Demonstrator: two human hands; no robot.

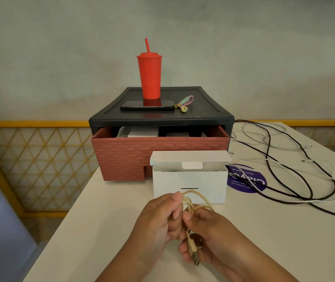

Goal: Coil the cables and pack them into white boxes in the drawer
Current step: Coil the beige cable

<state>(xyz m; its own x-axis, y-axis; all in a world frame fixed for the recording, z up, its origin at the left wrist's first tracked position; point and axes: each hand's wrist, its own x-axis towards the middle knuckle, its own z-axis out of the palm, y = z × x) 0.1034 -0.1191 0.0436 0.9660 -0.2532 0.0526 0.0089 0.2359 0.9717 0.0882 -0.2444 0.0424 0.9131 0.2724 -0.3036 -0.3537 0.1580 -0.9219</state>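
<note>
A cream USB cable (191,202) is looped into a small coil between both hands, just in front of a white box (189,182) whose lid stands open. My left hand (158,222) pinches the coil's loops from the left. My right hand (209,239) grips the coil's lower part, and the USB plug (195,255) hangs down across its fingers. Behind the box, the red brick-patterned drawer (121,151) is pulled partly out of its black unit (203,110). White boxes (142,132) lie inside the drawer.
A red tumbler (149,78) with a straw, a dark phone (146,105) and a small keychain (184,103) rest on the black unit. Loose black cables (272,174) and white cables (284,163) sprawl over the table's right side, near a purple sticker (245,182). The table's left edge runs diagonally.
</note>
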